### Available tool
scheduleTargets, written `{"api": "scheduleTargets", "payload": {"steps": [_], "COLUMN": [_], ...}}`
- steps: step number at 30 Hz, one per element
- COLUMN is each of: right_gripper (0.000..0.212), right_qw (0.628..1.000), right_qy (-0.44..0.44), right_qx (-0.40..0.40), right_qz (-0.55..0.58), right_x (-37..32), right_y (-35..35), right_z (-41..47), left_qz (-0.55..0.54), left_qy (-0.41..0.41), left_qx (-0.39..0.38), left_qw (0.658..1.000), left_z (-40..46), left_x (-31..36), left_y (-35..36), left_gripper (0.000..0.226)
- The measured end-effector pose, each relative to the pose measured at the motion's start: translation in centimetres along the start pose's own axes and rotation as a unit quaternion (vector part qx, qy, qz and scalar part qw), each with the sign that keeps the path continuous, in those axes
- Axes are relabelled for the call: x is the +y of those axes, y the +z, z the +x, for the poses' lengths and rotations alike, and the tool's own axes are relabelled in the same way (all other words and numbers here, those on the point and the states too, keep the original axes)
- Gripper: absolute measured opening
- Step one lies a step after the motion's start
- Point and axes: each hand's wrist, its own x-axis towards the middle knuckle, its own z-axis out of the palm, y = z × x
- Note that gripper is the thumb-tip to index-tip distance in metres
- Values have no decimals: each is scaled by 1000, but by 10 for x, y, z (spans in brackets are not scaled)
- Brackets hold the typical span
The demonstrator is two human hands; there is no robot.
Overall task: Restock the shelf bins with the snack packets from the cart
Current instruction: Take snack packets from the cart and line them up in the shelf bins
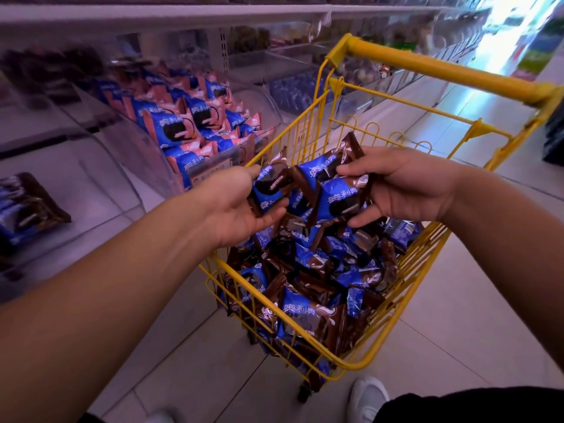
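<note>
Both hands, left hand and right hand, grip a bunch of blue-brown snack packets above the yellow cart, packet-filled, beside clear shelf bins.

Yellow wire cart on tiled floor, heaped with blue-brown snack packets.

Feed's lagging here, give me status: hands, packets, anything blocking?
Left hand and right hand both grip blue-brown packets above the yellow cart. Cart's pile deep. Near-empty clear bin at left, nothing blocking it.
</note>
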Motion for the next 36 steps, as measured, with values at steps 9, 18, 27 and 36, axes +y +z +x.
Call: {"api": "scheduleTargets", "payload": {"steps": [9,18,27,36], "right_gripper": [46,35,39,67], "right_qw": [998,984,973,985], "right_qy": [-29,-74,-91,-53], "right_qx": [50,160,208,156], "right_qz": [-31,3,-50,-47], "right_x": [8,-4,8,1], "right_y": [19,7,40,47], "right_z": [11,2,14,14], "left_qz": [125,98,73,151], "left_qy": [100,175,129,219], "left_qx": [-108,-45,-136,-60], "left_qw": [981,979,980,962], "left_z": [-6,0,-9,-6], "left_x": [-9,-8,-10,-14], "left_y": [11,9,16,15], "left_gripper": [42,25,49,47]}}
